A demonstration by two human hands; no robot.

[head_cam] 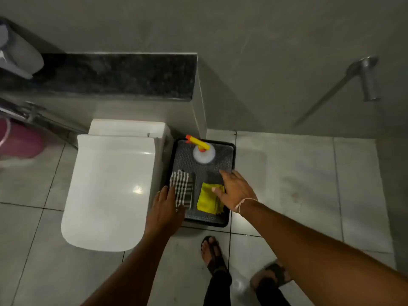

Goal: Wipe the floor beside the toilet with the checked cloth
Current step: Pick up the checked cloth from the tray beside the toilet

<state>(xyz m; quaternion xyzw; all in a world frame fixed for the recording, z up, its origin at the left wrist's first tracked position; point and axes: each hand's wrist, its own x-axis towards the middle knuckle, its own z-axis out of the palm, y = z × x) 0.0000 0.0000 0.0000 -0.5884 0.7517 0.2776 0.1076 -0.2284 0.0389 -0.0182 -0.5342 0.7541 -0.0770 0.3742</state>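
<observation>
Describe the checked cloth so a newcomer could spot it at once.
Right of the white toilet a black tray sits on the floor. The checked cloth lies in its near-left corner, by the left hand. Its black-and-white pattern separates it from the plain yellow cloth alongside.

The toilet (pixel 108 191) lid is smooth, glossy white, catching a bright glint of light. The floor (pixel 298 186) is pale polished tile, faintly reflective, with thin dark joints. The tray (pixel 231 151) looks like black plastic with a pebbled, textured base. On it, the checked cloth (pixel 183 191) is woven fabric, matt; the yellow cloth (pixel 208 198) is soft and matt too. The spray bottle (pixel 203 152) is translucent plastic. The ledge (pixel 119 75) behind is dark speckled stone.
</observation>
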